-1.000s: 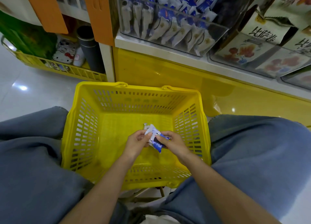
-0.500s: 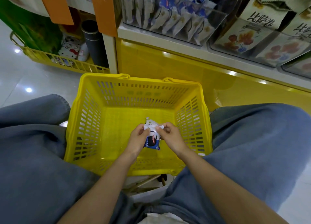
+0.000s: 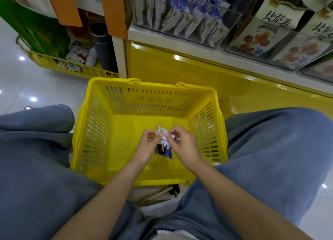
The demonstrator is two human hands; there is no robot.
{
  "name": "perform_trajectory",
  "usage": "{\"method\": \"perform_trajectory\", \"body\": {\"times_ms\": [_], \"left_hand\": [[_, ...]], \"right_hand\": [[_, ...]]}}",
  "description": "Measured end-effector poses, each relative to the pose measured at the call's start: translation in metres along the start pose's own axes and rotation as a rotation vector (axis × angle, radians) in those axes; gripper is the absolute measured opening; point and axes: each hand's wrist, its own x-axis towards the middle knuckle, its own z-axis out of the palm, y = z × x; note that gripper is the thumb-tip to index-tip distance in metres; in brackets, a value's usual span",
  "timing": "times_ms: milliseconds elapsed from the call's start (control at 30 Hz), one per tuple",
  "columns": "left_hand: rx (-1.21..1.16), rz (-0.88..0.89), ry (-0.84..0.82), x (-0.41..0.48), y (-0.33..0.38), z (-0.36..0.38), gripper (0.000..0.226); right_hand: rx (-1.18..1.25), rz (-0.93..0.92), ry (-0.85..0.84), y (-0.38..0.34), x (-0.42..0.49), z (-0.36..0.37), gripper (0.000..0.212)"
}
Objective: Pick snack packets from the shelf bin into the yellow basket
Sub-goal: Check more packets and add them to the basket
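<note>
A yellow basket (image 3: pixel 115 120) stands on the floor between my knees. Inside it, over the bottom, both hands hold small white-and-blue snack packets (image 3: pixel 163 147). My left hand (image 3: pixel 146 146) pinches the packets' top edge from the left. My right hand (image 3: pixel 182 146) pinches the same edge from the right. How many packets are in the bunch I cannot tell. On the shelf above, a clear shelf bin (image 3: pixel 225 29) holds several more white-and-blue packets (image 3: pixel 182 12) standing in rows.
Another clear bin (image 3: pixel 281 47) with large white bags sits to the right on the shelf. The yellow shelf base (image 3: pixel 180 68) rises just behind the basket. At the left a yellow rack (image 3: pixel 54 63) holds a dark cylinder (image 3: pixel 102 45) and toys. My jeans-clad knees flank the basket.
The packets have turned from lying slanted between my hands to hanging upright from their top edge. Both hands shifted their pinch to that top edge. The view moved slightly closer to the shelf.
</note>
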Motion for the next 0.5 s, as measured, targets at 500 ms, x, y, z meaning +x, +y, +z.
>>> {"method": "perform_trajectory", "body": {"times_ms": [500], "left_hand": [[-0.191,-0.174,-0.076,-0.001,0.004,0.011,0.016]], "right_hand": [[0.376,0.352,-0.008,-0.004,0.004,0.011,0.018]]}}
